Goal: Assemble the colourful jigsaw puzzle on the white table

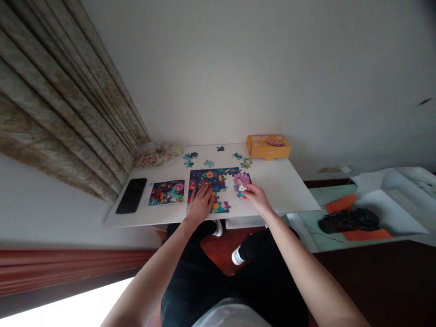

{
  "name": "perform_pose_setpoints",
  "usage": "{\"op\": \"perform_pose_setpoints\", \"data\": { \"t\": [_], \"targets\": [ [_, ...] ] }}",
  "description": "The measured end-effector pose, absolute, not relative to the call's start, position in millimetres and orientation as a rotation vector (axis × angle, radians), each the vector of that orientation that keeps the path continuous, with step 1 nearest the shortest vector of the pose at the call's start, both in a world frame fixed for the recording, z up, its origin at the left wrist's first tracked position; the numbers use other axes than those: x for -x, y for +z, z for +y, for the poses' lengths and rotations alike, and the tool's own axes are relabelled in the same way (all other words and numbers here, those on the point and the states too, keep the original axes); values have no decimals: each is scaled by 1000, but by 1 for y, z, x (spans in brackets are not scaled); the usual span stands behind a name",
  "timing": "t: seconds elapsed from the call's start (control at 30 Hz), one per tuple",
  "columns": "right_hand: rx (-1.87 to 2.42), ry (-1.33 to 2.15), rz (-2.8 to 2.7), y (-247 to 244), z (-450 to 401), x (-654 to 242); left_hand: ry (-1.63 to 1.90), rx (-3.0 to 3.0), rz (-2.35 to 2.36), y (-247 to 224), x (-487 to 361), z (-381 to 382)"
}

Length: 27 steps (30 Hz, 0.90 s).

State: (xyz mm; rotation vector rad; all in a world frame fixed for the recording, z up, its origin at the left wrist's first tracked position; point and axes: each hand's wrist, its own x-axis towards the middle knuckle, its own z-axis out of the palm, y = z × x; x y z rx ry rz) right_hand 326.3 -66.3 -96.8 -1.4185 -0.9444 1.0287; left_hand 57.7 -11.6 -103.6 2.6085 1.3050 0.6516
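A partly joined jigsaw puzzle (200, 175) in dark blue, red and teal lies on the white table, with a gap in its middle right. My left hand (200, 204) rests on its left part, fingers stretched out. At the gap's right side, my right hand (255, 197) pinches a puzzle piece (242, 187) with white and teal on it. That piece is at the lower part of a joined pink and purple section (241, 177); whether it is fitted in I cannot tell. Left of the puzzle lies a printed reference picture (166, 192) of a colourful scene.
Loose puzzle pieces (190, 157) lie along the back, more pieces (242, 160) near the yellow box (269, 146). A black phone (131, 195) is at the table's left edge. Filled plastic bags (153, 156) sit by the curtain. A side table (315, 204) stands right.
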Motion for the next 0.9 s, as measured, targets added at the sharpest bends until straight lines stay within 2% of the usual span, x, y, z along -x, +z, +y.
{"op": "perform_pose_setpoints", "data": {
  "t": [0.3, 0.53, 0.7, 0.9],
  "targets": [
    [1399, 1057, -846, -108, -64, -315, 665, -2608, 1342, -107, -63, -15],
    [1401, 1093, -835, -98, -66, -308, 750, -2516, 1332, -103, -64, -15],
    [1351, 1114, -858, -82, -72, -293, 893, -2055, 1103, -92, -78, -26],
    [1306, 1099, -826, -73, -80, -275, 874, -1404, 955, -84, -113, -39]
  ]
}}
